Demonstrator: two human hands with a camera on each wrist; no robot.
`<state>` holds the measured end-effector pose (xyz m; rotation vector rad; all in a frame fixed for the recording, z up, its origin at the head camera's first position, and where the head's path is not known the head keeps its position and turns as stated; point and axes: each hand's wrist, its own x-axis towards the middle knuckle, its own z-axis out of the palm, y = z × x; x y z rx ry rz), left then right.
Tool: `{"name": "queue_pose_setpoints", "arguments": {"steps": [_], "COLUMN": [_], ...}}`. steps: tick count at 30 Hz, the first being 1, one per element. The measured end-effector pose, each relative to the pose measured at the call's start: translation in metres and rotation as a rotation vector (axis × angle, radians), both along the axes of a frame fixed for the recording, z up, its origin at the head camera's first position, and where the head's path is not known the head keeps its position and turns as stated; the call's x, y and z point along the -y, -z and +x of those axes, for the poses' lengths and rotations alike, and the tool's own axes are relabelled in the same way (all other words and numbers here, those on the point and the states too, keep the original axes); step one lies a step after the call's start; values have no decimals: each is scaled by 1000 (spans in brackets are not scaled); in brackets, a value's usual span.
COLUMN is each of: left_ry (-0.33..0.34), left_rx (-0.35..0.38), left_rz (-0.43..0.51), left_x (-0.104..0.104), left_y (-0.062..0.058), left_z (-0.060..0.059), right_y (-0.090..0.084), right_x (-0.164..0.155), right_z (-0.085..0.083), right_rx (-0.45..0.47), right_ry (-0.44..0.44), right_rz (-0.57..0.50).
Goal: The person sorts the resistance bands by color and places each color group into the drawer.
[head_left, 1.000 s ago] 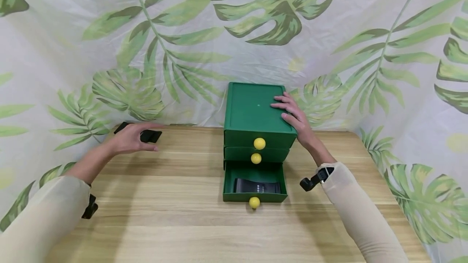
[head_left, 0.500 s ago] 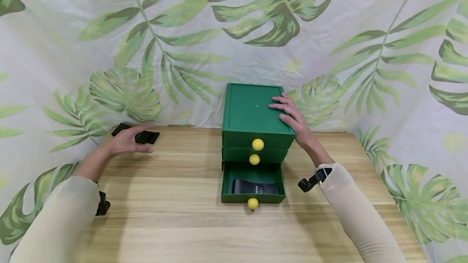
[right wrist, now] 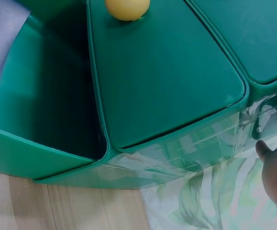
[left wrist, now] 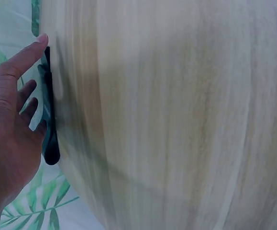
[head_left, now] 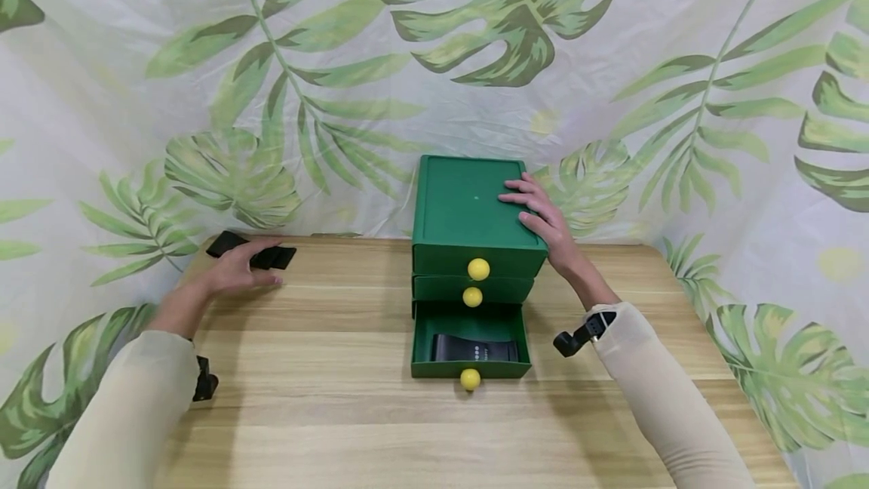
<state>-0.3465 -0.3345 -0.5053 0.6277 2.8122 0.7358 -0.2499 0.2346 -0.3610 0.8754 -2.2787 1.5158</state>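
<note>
My left hand (head_left: pixel 234 272) reaches over a long black object (head_left: pixel 274 256) at the table's back left edge, thumb and fingers apart. In the left wrist view that black object (left wrist: pixel 49 110) appears edge-on, slim and dark with a rounded end, and the fingers (left wrist: pixel 30 108) overlap its far side. My right hand (head_left: pixel 546 221) rests with spread fingers on the right top edge of a green three-drawer cabinet (head_left: pixel 468 202). Its bottom drawer (head_left: pixel 424 369) is pulled out and holds a black curved item (head_left: pixel 462 348) with small white print. The upper two drawers are closed.
Yellow round knobs (head_left: pixel 478 269) stick out from the drawer fronts. The wooden table (head_left: pixel 326 391) ends at a leaf-print cloth (head_left: pixel 339 96) behind and at the sides. A black wrist camera (head_left: pixel 575 339) hangs beside my right forearm.
My left hand has lowered toward the black object, and its forearm has swung slightly right. My right hand stays on the cabinet; the drawers have not moved.
</note>
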Motion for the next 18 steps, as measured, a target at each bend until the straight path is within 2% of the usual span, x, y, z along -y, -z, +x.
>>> {"name": "queue_pose_setpoints", "arguments": {"steps": [9,15,18], "left_ry": [-11,41,75], "left_rx": [23,-46,-74], "left_rz": [-23,-63,-94], "left_x": [-1,-1,-3], "left_y": [7,7,1], "left_z": [-3,-6,-5], "right_y": [1,1,1], "right_x": [0,0,0], "right_z": [-1,-1,-1], "right_rx": [-14,-21,-17], "right_ry": [-11,-12,-11], "right_rz": [-6,-10,-12]}}
